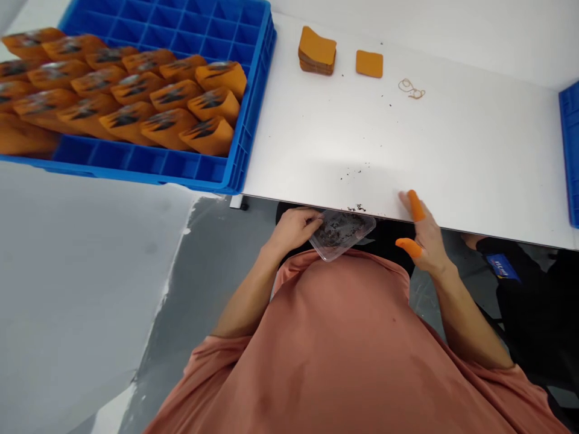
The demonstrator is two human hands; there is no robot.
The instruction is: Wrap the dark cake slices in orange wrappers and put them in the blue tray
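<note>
My left hand [296, 229] grips one side of a clear plastic tray [332, 250] just below the front edge of the white table [452, 157]. Dark crumbs lie inside the tray. A small pile of the same dark crumbs [357, 208] sits on the table edge right above it, with more specks scattered farther back. At the table edge to the right, my right hand [423, 232] is open with nothing in it, orange covers on its thumb and a finger. Its fingertips are over the tabletop and slightly blurred.
A blue divided crate [237, 138] at the left holds rows of orange pouches [165, 126] with dark contents. Farther back on the table are a stack of orange pieces [316, 54], a single orange piece [370, 64] and thin rubber bands [411, 89]. Another blue crate [570, 150] stands at the right.
</note>
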